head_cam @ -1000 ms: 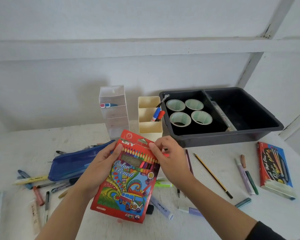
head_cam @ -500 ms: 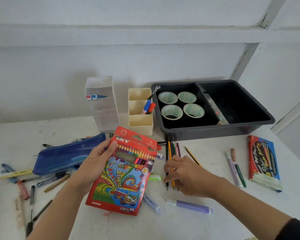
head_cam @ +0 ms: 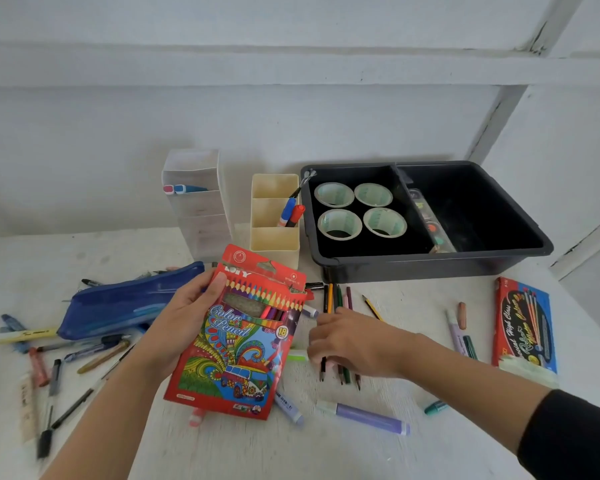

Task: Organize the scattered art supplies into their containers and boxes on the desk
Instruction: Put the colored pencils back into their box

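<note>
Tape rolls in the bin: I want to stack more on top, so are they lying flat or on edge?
Flat: all four tape rolls lie holes up in the black bin's left compartment.

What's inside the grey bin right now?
Left compartment of the grey bin: four tape rolls, lying flat. Right compartment: a long clear case leaning against the divider. The floor nearest the front wall is hidden by that wall.
</note>
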